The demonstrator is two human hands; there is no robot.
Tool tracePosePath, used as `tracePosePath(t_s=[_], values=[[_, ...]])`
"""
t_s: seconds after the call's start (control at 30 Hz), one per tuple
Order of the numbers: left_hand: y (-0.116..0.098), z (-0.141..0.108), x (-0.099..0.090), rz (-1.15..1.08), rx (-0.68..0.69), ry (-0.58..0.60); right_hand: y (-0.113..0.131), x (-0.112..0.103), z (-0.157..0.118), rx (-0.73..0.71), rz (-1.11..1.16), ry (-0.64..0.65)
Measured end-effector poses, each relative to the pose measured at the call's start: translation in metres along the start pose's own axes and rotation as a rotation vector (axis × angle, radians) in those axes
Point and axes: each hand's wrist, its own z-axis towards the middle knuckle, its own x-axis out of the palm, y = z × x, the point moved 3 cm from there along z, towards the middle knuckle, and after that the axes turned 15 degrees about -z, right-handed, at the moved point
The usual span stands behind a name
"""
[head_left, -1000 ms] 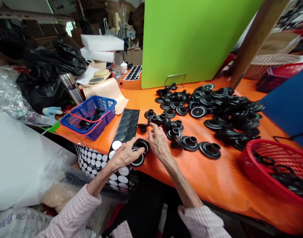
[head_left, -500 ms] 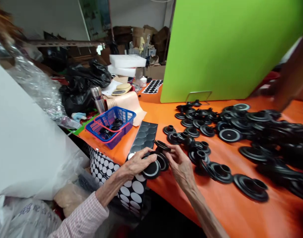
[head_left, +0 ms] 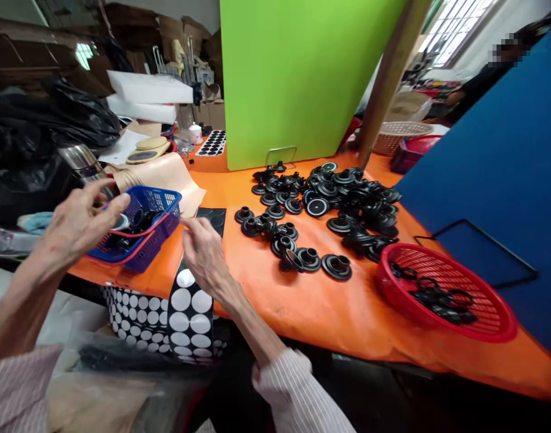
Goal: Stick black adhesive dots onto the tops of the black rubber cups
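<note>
My left hand (head_left: pixel 79 222) is over the blue basket (head_left: pixel 154 252), thumb and fingers apart, holding nothing. Just under its fingertips, a black round part with a pale ring (head_left: pixel 121 222) lies among other black parts in the basket. My right hand (head_left: pixel 206 255) is at the strip of round black stickers (head_left: pixel 219 221), fingers curled together; anything between the fingertips is too small to make out. White circles cover the hanging length of the strip (head_left: pixel 185 316). Right of this hand, black flanged round parts (head_left: pixel 308 258) are scattered on the orange table (head_left: pixel 275 300).
A red basket (head_left: pixel 487 300) with black rings stands at the right front. Green (head_left: pixel 298 78) and blue panels (head_left: pixel 496 180) rise behind and to the right. A steel flask (head_left: pixel 79 159) and brown paper (head_left: pixel 167 177) are beyond the blue basket. Another person (head_left: pixel 478 84) is far right.
The view has turned right. My left hand has moved from the black round parts to the blue basket and let go. My right hand has shifted to the sticker strip.
</note>
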Motion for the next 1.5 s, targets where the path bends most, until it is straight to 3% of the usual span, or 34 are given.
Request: tracePosePath(t_s=[0.1, 0.17, 0.23, 0.33, 0.43, 0.5, 0.67, 0.73, 0.8, 0.9, 1.03, 1.1, 1.13, 1.2, 1.3, 1.4, 1.5], values=[[0.001, -0.054, 0.042, -0.429, -0.076, 0.278, -0.052, -0.053, -0.061, 0.116, -0.172, -0.136], [0.002, -0.086, 0.072, -0.491, -0.15, 0.401, -0.091, -0.087, -0.089, 0.255, -0.461, -0.279], [0.006, -0.107, 0.093, -0.46, -0.161, 0.394, -0.122, -0.104, -0.103, 0.281, -0.654, -0.215], [0.019, -0.12, 0.102, -0.317, -0.111, 0.23, -0.141, -0.105, -0.111, 0.196, -0.648, -0.123], [0.024, -0.127, 0.097, -0.28, -0.077, 0.148, -0.134, -0.095, -0.117, 0.117, -0.563, -0.161], [0.018, -0.131, 0.1, -0.389, -0.112, 0.227, -0.122, -0.089, -0.124, 0.08, -0.537, -0.202], [-0.019, -0.152, 0.143, -0.86, -0.4, 0.611, -0.083, -0.076, -0.139, -0.029, -0.432, -0.212], [-0.031, -0.155, 0.161, -1.051, -0.457, 0.634, -0.07, -0.068, -0.135, -0.073, -0.391, -0.181], [-0.033, -0.142, 0.167, -1.126, -0.422, 0.561, -0.061, -0.055, -0.117, -0.112, -0.355, -0.17], [-0.026, -0.096, 0.14, -1.071, -0.32, 0.41, -0.037, -0.026, -0.061, -0.151, -0.242, -0.194], [-0.018, -0.028, 0.054, -0.857, -0.171, 0.149, 0.018, 0.006, 0.027, -0.151, 0.012, -0.11], [-0.011, -0.017, 0.023, -0.646, -0.098, 0.016, 0.029, 0.009, 0.045, -0.143, 0.079, -0.087], [-0.005, -0.02, 0.017, -0.568, -0.066, -0.023, 0.027, 0.007, 0.044, -0.137, 0.075, -0.081], [0.013, -0.042, 0.023, -0.508, -0.072, 0.051, 0.009, 0.001, 0.02, -0.1, 0.003, -0.057], [0.044, -0.095, 0.063, -0.442, -0.236, 0.262, -0.035, -0.006, -0.052, 0.056, -0.171, 0.012], [0.061, -0.128, 0.097, -0.394, -0.315, 0.203, -0.056, -0.005, -0.121, 0.087, -0.244, 0.074], [0.061, -0.132, 0.117, -0.557, -0.393, 0.221, -0.044, -0.005, -0.156, 0.013, -0.287, 0.073]])
